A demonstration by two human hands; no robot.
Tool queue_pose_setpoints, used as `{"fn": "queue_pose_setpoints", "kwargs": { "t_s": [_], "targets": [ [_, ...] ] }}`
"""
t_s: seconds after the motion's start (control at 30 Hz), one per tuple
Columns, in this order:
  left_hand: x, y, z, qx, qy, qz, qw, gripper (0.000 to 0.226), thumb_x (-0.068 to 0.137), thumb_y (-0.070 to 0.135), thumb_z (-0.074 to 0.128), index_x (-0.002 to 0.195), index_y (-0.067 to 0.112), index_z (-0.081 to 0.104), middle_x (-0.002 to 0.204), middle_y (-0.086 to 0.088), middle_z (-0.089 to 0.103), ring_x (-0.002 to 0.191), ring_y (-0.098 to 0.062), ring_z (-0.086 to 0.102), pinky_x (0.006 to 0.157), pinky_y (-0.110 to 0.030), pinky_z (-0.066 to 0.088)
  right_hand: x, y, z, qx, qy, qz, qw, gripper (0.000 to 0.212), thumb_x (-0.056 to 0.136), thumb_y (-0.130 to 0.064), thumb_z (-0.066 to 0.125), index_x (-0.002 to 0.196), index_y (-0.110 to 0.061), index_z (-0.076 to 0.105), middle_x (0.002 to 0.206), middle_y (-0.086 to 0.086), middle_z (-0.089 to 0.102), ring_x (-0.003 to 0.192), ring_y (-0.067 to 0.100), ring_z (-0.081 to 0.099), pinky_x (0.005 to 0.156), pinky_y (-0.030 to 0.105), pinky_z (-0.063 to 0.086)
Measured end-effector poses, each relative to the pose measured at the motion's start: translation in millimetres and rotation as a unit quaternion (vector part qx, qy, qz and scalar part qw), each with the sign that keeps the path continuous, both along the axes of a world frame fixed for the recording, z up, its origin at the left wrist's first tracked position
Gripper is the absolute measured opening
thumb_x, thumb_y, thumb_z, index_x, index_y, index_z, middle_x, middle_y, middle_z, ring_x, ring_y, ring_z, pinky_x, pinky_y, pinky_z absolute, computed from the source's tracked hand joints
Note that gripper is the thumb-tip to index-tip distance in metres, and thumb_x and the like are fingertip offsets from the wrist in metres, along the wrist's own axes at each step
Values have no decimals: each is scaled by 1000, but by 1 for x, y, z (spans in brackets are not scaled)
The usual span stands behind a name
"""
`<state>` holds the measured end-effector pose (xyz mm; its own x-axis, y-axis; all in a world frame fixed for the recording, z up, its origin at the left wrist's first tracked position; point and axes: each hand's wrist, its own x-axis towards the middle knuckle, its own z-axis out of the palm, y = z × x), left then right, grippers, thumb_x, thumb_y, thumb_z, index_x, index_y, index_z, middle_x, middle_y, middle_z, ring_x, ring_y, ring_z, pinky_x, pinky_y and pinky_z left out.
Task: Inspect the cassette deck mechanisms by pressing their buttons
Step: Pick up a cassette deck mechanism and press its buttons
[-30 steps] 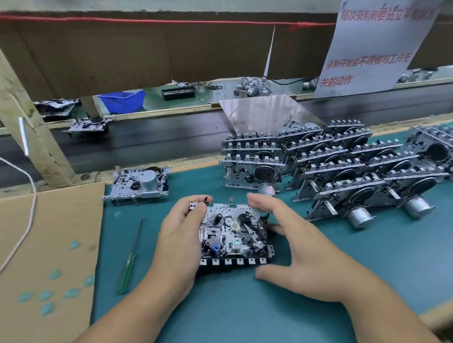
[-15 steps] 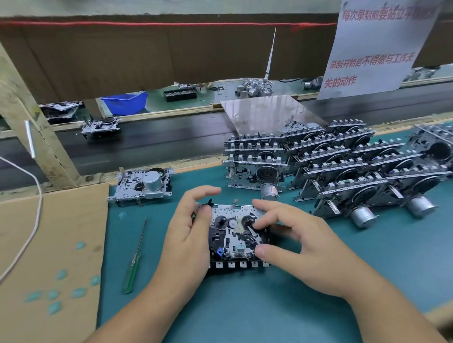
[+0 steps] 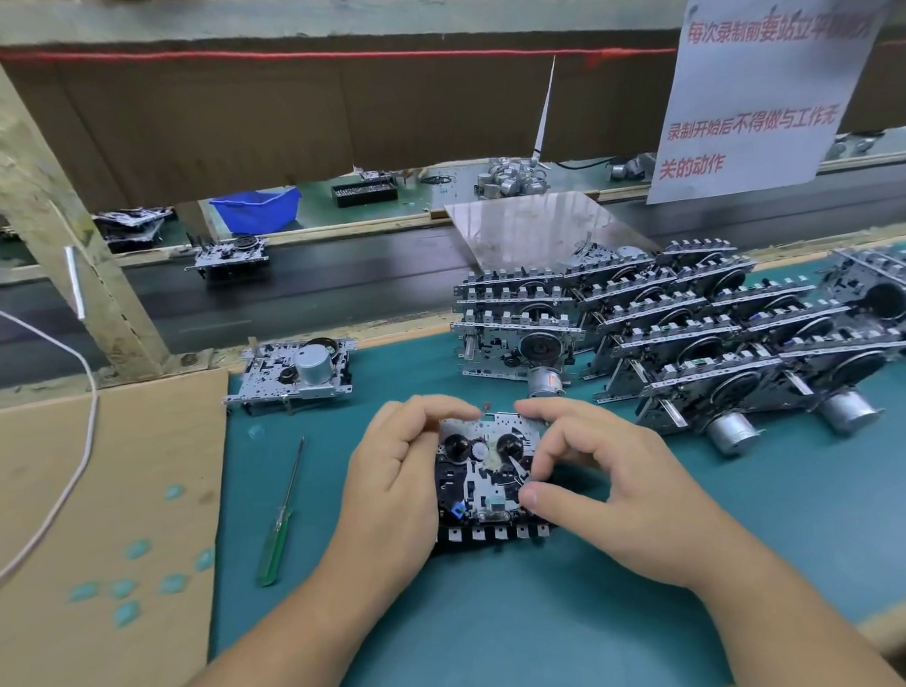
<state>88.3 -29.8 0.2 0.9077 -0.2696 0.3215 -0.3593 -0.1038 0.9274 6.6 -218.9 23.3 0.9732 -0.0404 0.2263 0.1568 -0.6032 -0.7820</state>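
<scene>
While the left hand (image 3: 394,479) and right hand (image 3: 615,486) grip the cassette deck mechanism (image 3: 489,475) by its sides on the teal table (image 3: 502,624), a green screwdriver (image 3: 280,524) lies left, stacked mechanisms (image 3: 671,330) behind; a paper sign (image 3: 760,91) shows red Chinese writing

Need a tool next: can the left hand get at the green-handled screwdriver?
Probably yes: the green-handled screwdriver lies bare on the mat just left of the left hand, but that hand now grips the cassette deck mechanism.
</scene>
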Motion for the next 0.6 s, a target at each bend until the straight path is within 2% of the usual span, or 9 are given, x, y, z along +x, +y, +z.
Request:
{"fn": "queue_pose_setpoints", "kwargs": {
  "t_s": [0.07, 0.2, 0.27, 0.37, 0.43, 0.5, 0.6],
  "targets": [
    [0, -1, 0, 5, -18, 7, 1000, 39, 88, 12, 42, 79, 37, 69, 88, 5, 63, 89, -10, 58, 78, -19, 42, -2, 3, 3, -4, -9, -6, 1000, 15, 80, -23, 82, 78, -26, 68, 135, -17, 56, 133, -3, 46, 105, 29, 42],
    [-2, -1, -1, -2, -17, -1, 1000, 32, 88, 11, 40, 77, 37, 55, 78, 9, 52, 74, -10, 47, 70, -25, 36, -11, 27, 2, -44, -33, -50, 997, 16, 78, -40, 77, 75, -30, 65, 139, -14, 49, 140, -3, 36, 108, 23, 32],
    [-3, -1, -1, -12, -20, -2, 1000, 29, 91, 13, 41, 84, 38, 55, 78, 13, 52, 73, -8, 47, 70, -24, 37, -15, 43, -4, -115, -44, -102, 987, 20, 80, -39, 78, 70, -28, 63, 142, -11, 46, 140, 0, 33, 110, 26, 29],
    [-5, -1, 1, -21, -24, 11, 999, 26, 98, 22, 43, 108, 43, 56, 80, 8, 52, 72, -4, 48, 70, -15, 40, -18, 56, -2, -171, -54, -173, 968, 25, 79, -39, 78, 63, -28, 63, 139, -7, 50, 136, 12, 36, 107, 31, 30],
    [-5, -1, 0, -11, -24, 6, 1000, 30, 101, 24, 42, 118, 43, 58, 83, 16, 58, 82, 3, 55, 77, -11, 40, -17, 63, 4, -189, -7, -201, 961, 29, 81, -43, 73, 60, -30, 58, 137, -8, 52, 133, 14, 37, 105, 34, 34],
    [-4, 1, 0, 13, -31, 1, 999, 31, 105, 16, 44, 118, 37, 64, 106, 22, 66, 105, 5, 58, 90, -9, 39, -12, 71, 11, -218, 19, -229, 948, 32, 86, -45, 65, 60, -30, 52, 137, -9, 53, 133, 16, 38, 105, 39, 38],
    [-5, -1, 2, 38, -41, -3, 998, 32, 106, 6, 46, 116, 28, 68, 114, 17, 67, 110, 2, 57, 95, -12, 40, -6, 82, 25, -249, 33, -256, 933, 27, 93, -43, 55, 74, -28, 65, 143, -6, 50, 134, 20, 40, 107, 43, 38]
  ]
}}
